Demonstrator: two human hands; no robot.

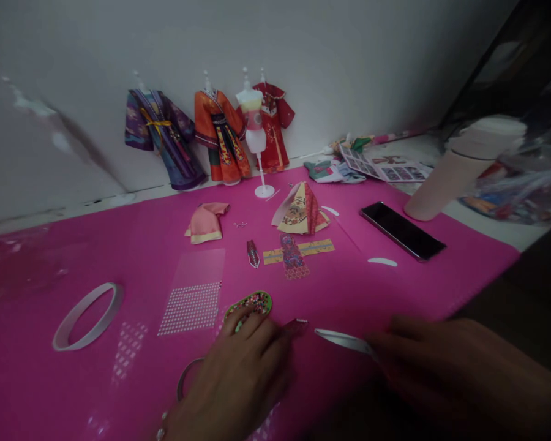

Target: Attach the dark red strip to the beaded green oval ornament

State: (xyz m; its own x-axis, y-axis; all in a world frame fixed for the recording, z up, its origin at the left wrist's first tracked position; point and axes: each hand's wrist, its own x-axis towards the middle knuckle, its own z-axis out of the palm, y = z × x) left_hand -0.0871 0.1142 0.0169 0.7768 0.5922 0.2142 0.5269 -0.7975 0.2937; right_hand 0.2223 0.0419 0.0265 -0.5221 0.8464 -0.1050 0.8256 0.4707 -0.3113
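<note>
My left hand (pixel 243 367) is curled at the front of the table, closed on a small dark red strip (pixel 297 323) with a studded edge; its grip is partly hidden and blurred. The fingers also overlap a green tray (pixel 270 301) of multicoloured beads. To the right, my right hand (pixel 431 361), smeared by motion, grips slim white tweezers (pixel 342 339), their tip pointing left towards the strip. A clear sheet of rhinestones (pixel 190 309) lies left of the bead tray. Farther back is a similar red studded strip (pixel 253 253).
A roll of tape (pixel 89 315) lies left; another ring (pixel 183 380) is partly behind my left hand. Crossed fabric strips (pixel 319 247), a pink garment (pixel 206 222) and a doll skirt (pixel 300 211) lie mid-table. A mannequin (pixel 256 138), phone (pixel 401 231) and bottle (pixel 459 171) stand or lie beyond.
</note>
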